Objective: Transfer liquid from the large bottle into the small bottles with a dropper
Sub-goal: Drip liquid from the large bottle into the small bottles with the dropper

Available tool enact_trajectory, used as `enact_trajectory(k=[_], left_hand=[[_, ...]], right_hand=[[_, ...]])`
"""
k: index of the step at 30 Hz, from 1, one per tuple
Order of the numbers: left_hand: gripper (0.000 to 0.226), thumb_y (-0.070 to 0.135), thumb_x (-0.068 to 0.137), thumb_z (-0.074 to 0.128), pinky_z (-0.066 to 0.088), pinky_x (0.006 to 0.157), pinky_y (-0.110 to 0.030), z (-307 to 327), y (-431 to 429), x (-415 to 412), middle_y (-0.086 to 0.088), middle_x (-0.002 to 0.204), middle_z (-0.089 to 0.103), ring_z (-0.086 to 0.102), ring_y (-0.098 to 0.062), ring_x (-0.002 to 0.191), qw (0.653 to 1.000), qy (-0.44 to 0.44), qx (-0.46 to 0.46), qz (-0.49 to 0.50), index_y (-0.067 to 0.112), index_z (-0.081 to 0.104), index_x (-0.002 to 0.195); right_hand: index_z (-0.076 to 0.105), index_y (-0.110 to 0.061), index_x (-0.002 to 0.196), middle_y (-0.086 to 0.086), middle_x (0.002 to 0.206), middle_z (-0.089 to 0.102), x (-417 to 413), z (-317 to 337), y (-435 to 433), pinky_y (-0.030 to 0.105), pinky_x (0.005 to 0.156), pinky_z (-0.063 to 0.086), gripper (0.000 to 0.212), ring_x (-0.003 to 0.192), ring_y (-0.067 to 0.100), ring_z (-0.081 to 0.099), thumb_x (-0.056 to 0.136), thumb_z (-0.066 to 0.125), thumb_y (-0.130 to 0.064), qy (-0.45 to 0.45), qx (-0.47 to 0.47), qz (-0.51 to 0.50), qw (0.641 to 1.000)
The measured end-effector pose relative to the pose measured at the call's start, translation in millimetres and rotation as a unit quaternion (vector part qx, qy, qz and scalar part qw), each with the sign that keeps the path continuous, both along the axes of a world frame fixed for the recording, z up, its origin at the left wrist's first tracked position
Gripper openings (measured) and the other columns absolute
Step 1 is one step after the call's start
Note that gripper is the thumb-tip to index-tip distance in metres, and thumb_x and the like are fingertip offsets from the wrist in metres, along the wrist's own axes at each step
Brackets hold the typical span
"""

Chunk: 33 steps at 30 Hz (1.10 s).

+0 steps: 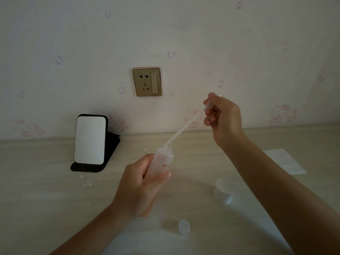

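My left hand (pixel 141 188) grips the large frosted bottle (pixel 162 162), held tilted above the table with its open mouth toward the upper right. My right hand (pixel 222 116) pinches the bulb of a clear plastic dropper (pixel 182 129), whose thin tip reaches into the bottle's mouth. A small clear bottle (pixel 146 150) stands on the table just behind the large one. Two more small clear bottles (pixel 86 181) sit at the left in front of the stand. A small clear cap or bottle (pixel 184 227) lies near the front.
A phone-like mirror on a black stand (pixel 92 142) leans at the left by the wall. A white frosted cap (pixel 224 190) rests under my right forearm. A white tissue (pixel 285 161) lies at the right. A wall socket (pixel 147 81) is above the table.
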<state>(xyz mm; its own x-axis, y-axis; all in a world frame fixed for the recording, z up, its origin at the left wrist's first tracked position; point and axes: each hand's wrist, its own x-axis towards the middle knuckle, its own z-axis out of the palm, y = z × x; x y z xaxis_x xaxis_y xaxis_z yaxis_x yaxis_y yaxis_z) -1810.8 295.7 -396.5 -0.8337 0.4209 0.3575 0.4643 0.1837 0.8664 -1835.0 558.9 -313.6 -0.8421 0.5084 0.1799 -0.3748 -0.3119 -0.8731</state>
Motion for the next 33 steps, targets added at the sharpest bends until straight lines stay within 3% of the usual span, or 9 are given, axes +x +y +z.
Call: enact_trajectory(k=[3,8,13,18,25,29,33], left_hand=[[0.030,0.049,0.082,0.072,0.040,0.052,-0.020,1,0,0,0.011,0.063,0.056,0.051,-0.004,0.058,1.000,0.007,-0.003,0.005,0.028,0.072,0.103],[0.032,0.050,0.082,0.072,0.040,0.053,-0.022,0,-1,-1,0.010,0.063,0.055,0.051,-0.006,0.059,1.000,0.006,0.000,0.008,0.025,0.072,0.101],[0.027,0.049,0.083,0.072,0.039,0.052,-0.014,0,-1,-1,0.013,0.060,0.054,0.050,-0.001,0.056,1.000,0.009,0.004,0.009,0.028,0.072,0.101],[0.027,0.048,0.083,0.072,0.040,0.051,-0.018,1,-1,0,0.012,0.060,0.054,0.050,-0.002,0.055,1.000,0.006,0.006,0.004,0.032,0.073,0.104],[0.029,0.050,0.083,0.072,0.041,0.051,-0.022,2,0,2,0.008,0.062,0.056,0.051,-0.006,0.056,1.000,0.003,-0.006,-0.003,0.032,0.073,0.105],[0.027,0.051,0.083,0.072,0.041,0.049,-0.023,3,1,3,0.010,0.062,0.058,0.052,-0.006,0.054,1.000,0.003,-0.013,-0.007,0.036,0.073,0.106],[0.026,0.050,0.084,0.073,0.043,0.049,-0.025,3,1,3,0.006,0.063,0.060,0.054,-0.008,0.055,1.000,0.003,-0.011,-0.012,0.035,0.073,0.105]], right_hand=[[0.069,-0.011,0.064,0.005,0.061,0.054,1,1,-4,0.027,0.043,0.038,0.030,0.046,0.015,0.038,0.092,0.070,-0.021,0.001,0.003,0.014,1.000],[0.066,-0.014,0.057,0.004,0.060,0.052,3,5,7,0.027,0.044,0.034,0.037,0.046,0.014,0.034,0.094,0.067,-0.018,-0.003,-0.077,-0.027,0.997],[0.065,-0.015,0.055,0.004,0.061,0.052,3,5,8,0.027,0.043,0.033,0.040,0.045,0.014,0.033,0.095,0.065,-0.016,-0.002,-0.068,-0.037,0.997],[0.061,-0.012,0.058,0.004,0.060,0.051,4,5,9,0.027,0.043,0.032,0.037,0.045,0.014,0.032,0.095,0.064,-0.015,0.001,-0.067,-0.036,0.997],[0.066,-0.009,0.065,0.005,0.059,0.052,3,7,-1,0.026,0.043,0.035,0.026,0.045,0.016,0.036,0.090,0.069,-0.018,0.015,0.049,0.034,0.998],[0.074,-0.011,0.066,0.009,0.062,0.056,4,3,-12,0.027,0.043,0.038,0.023,0.045,0.016,0.040,0.087,0.072,-0.021,0.009,0.142,0.133,0.981],[0.076,-0.006,0.075,0.011,0.063,0.059,5,-2,-19,0.028,0.045,0.041,0.020,0.046,0.016,0.042,0.088,0.072,-0.021,-0.016,0.176,0.218,0.960]])
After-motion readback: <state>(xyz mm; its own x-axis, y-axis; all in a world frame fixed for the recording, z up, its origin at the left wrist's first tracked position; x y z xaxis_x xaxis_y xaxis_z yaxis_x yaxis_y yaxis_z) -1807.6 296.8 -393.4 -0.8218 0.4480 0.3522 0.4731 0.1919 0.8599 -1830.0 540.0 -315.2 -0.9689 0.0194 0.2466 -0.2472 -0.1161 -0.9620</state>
